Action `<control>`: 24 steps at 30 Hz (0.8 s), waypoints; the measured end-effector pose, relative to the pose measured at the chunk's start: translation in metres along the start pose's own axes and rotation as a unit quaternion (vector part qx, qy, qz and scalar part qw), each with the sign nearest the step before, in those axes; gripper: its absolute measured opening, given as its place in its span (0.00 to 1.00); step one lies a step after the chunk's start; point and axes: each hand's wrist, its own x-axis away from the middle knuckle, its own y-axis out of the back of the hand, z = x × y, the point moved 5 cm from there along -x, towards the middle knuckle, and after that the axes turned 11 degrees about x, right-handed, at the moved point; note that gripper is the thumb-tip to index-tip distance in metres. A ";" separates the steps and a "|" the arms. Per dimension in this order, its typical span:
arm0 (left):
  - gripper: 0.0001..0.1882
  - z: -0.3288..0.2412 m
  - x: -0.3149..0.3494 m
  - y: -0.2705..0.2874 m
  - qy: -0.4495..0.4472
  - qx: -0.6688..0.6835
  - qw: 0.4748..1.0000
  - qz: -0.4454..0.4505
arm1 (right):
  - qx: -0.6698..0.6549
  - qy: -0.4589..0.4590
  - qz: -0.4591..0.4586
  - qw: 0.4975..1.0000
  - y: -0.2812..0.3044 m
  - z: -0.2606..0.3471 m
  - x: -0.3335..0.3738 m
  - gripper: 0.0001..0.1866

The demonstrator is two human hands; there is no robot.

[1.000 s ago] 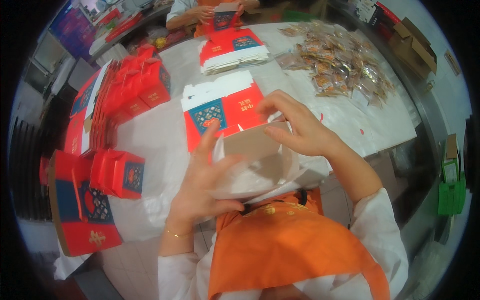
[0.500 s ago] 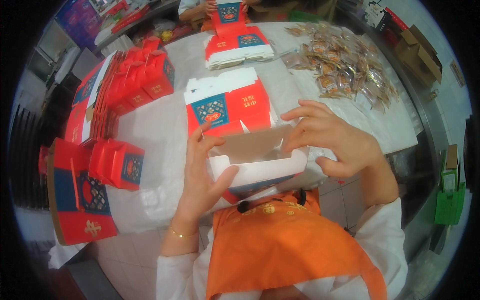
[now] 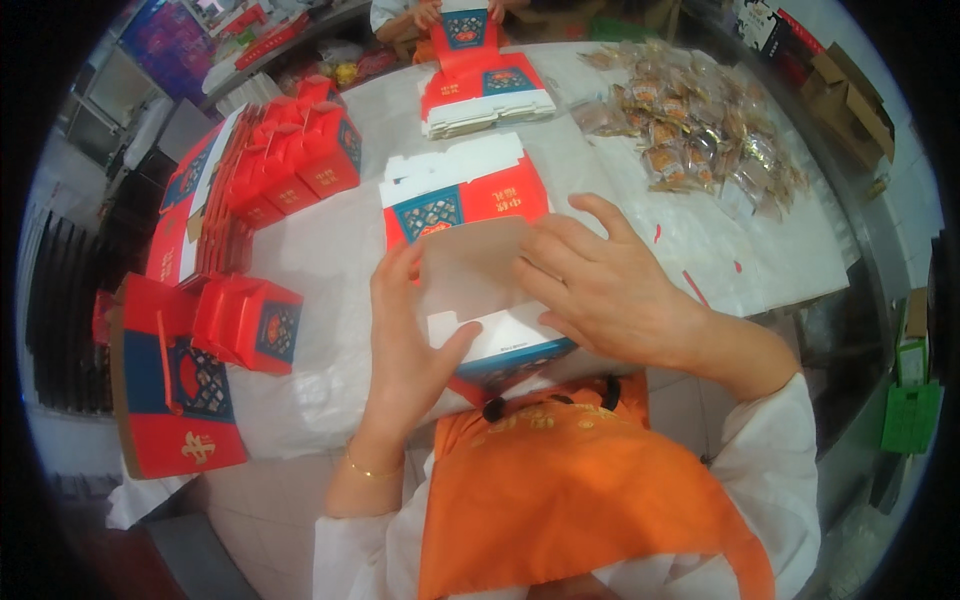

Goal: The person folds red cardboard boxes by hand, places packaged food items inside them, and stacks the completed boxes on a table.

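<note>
A small red, blue and white cardboard gift box (image 3: 512,338) stands at the table's near edge, its top open and its plain inside facing up. My left hand (image 3: 400,325) grips its left side, thumb over the white front flap and fingers around the back corner. My right hand (image 3: 610,285) is closed on the right end, with bent fingers over the rim and thumb by the front flap. The right-hand flap is mostly hidden under those fingers. Just behind the box lies a stack of flattened red and white cartons (image 3: 510,190).
Folded red boxes (image 3: 325,165) and one more (image 3: 262,322) stand at the left, beside large red cartons (image 3: 190,450). Small clear packets (image 3: 690,130) are heaped at the far right. Across the table a co-worker's hands hold another carton (image 3: 466,28) above flattened ones (image 3: 485,95).
My right hand has moved left and inward over the box's right end, its fingers curling onto the rim. My left hand keeps its hold. The back panel stands higher.
</note>
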 end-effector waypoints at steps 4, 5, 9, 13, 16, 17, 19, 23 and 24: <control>0.47 0.013 0.012 -0.003 0.043 0.113 0.991 -0.058 | -0.114 -0.119 -0.203 0.965 -0.022 -0.008 0.027 0.36; 0.47 0.016 0.015 -0.003 0.058 0.140 0.985 -0.077 | -0.149 -0.155 -0.255 0.943 -0.029 -0.008 0.034 0.37; 0.42 0.018 0.020 -0.006 -0.016 -0.017 0.998 -0.059 | -0.334 -0.322 -0.329 0.823 -0.052 -0.009 0.042 0.41; 0.33 0.001 0.015 -0.007 -0.037 -0.056 0.997 -0.037 | -0.457 -0.376 -0.272 0.759 -0.076 -0.016 0.052 0.35; 0.25 0.001 0.011 -0.009 -0.064 -0.048 0.997 -0.023 | -0.426 -0.354 -0.280 0.784 -0.075 -0.012 0.054 0.25; 0.22 0.002 0.009 -0.009 -0.082 -0.050 0.995 -0.021 | -0.397 -0.345 -0.257 0.811 -0.073 -0.012 0.053 0.24; 0.19 0.004 0.009 -0.008 -0.101 -0.081 0.991 -0.017 | -0.335 -0.324 -0.208 0.860 -0.067 -0.012 0.052 0.23; 0.17 0.013 0.002 -0.014 -0.118 -0.082 0.988 0.059 | -0.310 -0.276 -0.166 0.895 -0.061 -0.014 0.048 0.23; 0.17 0.012 -0.001 -0.014 -0.109 -0.080 0.988 0.077 | -0.320 -0.272 -0.155 0.894 -0.058 -0.016 0.044 0.23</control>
